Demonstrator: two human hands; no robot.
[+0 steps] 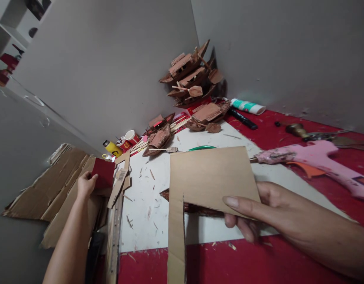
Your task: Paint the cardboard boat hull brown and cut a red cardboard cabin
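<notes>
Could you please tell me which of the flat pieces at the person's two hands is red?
The small red piece in the left hand; the cardboard in the right hand is plain brown and larger.

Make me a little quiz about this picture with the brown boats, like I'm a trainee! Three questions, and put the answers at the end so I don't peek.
1. Which hand holds the brown cardboard piece with a narrow strip at one side?
2. True or false: the pink glue gun is in neither hand.
3. What colour is the flat piece that the left hand touches? A blue; B green; C dark red.

Key:
1. The right hand.
2. True; it lies at the right side of the picture.
3. C.
</notes>
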